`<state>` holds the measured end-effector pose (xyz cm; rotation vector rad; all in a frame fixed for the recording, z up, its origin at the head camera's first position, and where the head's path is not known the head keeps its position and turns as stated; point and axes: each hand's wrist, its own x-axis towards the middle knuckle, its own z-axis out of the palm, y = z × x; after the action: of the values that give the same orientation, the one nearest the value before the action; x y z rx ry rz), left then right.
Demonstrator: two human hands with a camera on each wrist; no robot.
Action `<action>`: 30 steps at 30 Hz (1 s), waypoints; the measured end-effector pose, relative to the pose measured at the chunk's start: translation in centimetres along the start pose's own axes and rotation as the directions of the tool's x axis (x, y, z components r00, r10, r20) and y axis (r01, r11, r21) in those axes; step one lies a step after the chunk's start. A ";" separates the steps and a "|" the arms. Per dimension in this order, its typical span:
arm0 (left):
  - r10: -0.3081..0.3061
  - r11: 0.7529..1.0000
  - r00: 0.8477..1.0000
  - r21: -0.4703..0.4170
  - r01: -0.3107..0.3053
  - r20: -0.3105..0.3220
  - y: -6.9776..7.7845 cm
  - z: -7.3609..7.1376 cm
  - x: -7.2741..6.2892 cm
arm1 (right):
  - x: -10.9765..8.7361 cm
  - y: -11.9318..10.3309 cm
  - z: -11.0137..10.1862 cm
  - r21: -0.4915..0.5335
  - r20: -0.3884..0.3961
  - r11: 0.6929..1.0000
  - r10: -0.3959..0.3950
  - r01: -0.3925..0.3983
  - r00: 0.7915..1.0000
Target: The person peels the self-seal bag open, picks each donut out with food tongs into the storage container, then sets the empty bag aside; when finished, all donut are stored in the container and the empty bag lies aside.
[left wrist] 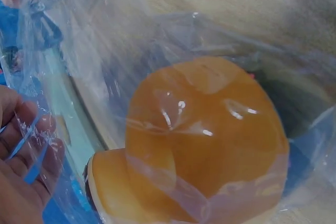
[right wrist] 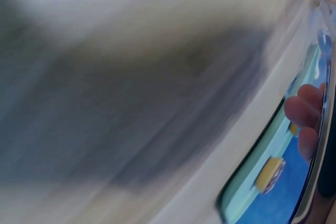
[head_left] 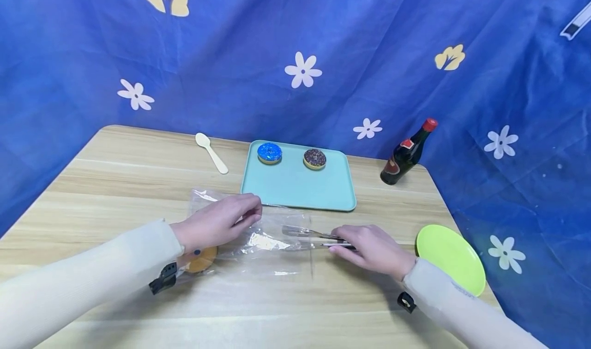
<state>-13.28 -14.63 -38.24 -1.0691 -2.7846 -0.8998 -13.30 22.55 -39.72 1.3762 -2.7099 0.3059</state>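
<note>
1. The left hand [head_left: 219, 223] lies over a clear plastic bag [head_left: 272, 241], its fingers bent and its grip together on the film.
2. The right hand [head_left: 374, 249] has its grip clamped on a pair of metal tongs [head_left: 318, 233]. Their arms stand apart and point left, into the bag's right-hand end (the exact place of the tips is blurred by glare on the plastic).
3. The bag lies between the hands on the wooden surface [head_left: 138, 308]. Through its left end, below the left wrist, shows an orange-brown bun [left wrist: 210, 140]; in the left wrist view a smaller golden piece [left wrist: 107, 179] overlaps it.
4. Just behind the bag is a pale teal tray [head_left: 295, 190], carrying a blue-iced doughnut [head_left: 270, 153] on the left and a dark-iced doughnut [head_left: 315, 159] to its right.
5. A cream spoon [head_left: 213, 156] lies left of the tray. A dark bottle [head_left: 405, 156] with a red cap stands to the tray's right, and a lime-green plate [head_left: 450, 259] sits near the right wrist.
</note>
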 end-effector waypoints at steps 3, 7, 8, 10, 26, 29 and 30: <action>0.000 1.000 1.000 -0.007 0.000 0.001 0.1 -0.2 0.0 | 1.0 -0.4 0.0 0.004 0.007 1.000 -0.015 0.015 1.000; -0.012 1.000 1.000 -0.028 0.013 0.012 0.1 -0.5 0.0 | 2.2 -1.1 -0.1 0.010 0.021 0.999 -0.047 0.046 0.999; -0.017 0.999 1.000 -0.033 0.017 0.017 0.1 -0.6 0.1 | 2.5 -1.3 0.0 0.012 0.023 0.998 -0.055 0.055 0.998; -0.029 0.999 0.999 -0.041 0.030 0.029 0.1 -0.8 0.1 | 3.1 -1.6 0.1 0.012 0.025 0.997 -0.071 0.071 0.997; -0.018 0.995 0.999 -0.101 0.023 0.050 0.3 -1.7 0.5 | 6.2 -3.0 2.3 0.024 0.057 0.992 -0.127 0.125 0.990; -0.018 0.995 0.998 -0.101 0.023 0.054 0.2 -1.7 0.5 | 6.9 -3.4 2.6 0.028 0.069 0.994 -0.111 0.109 0.991; -0.020 0.995 0.998 -0.101 0.026 0.056 0.2 -1.7 0.5 | 7.1 -3.5 2.6 0.026 0.071 0.995 -0.103 0.101 0.992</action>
<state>-13.88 -15.07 -36.60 -1.0937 -2.8289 -1.0406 -14.63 14.39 -40.65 1.5547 -2.6884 0.2843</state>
